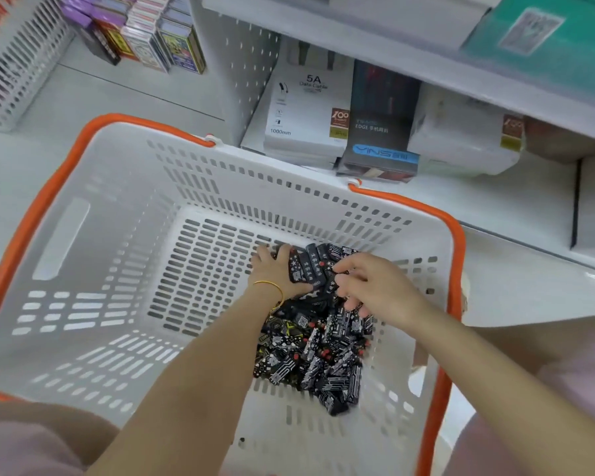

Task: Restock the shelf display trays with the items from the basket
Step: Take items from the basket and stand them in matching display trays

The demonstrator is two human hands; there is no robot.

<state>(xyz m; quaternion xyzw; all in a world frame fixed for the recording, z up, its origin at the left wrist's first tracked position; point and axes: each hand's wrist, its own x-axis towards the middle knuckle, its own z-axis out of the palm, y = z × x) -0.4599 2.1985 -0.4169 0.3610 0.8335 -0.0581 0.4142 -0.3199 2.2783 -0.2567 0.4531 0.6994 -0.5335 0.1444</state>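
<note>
A white slotted basket [93, 214] with orange handles fills the middle of the view. A heap of small black lighters [327, 355] with white printed patterns and red buttons lies in its right part. My left hand [277, 273], with a gold bangle at the wrist, grips a row of several lighters [310, 267] at the far end of the heap. My right hand [371, 283] is beside it, its fingertips pinched on lighters at the row's right end.
Beyond the basket, a low shelf holds white data-cable boxes [303, 111] and a dark phone-accessory box [382, 125]. Card packs [145, 32] stand at the top left next to a white slotted tray [18, 56]. A teal box [543, 36] sits on the shelf above.
</note>
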